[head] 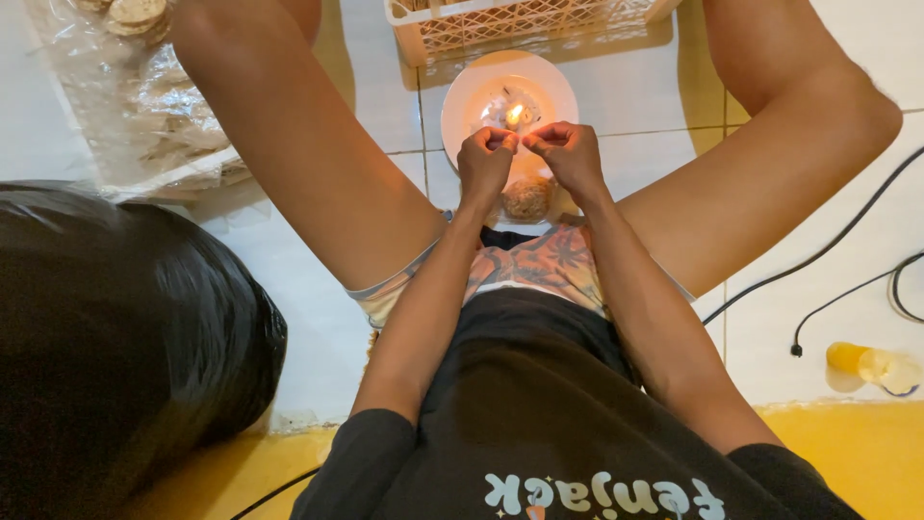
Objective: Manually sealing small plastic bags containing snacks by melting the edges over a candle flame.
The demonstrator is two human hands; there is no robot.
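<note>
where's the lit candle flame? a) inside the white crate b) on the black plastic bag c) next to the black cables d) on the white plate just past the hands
d: the flame burns on the white plate, just beyond the left hand and right hand, whose fingers pinch something small held together in front of it.

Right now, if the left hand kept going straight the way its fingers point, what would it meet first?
Probably the candle flame on the white plate: the left hand pinches just short of it. Depth is unclear, so it might pass above.
</note>
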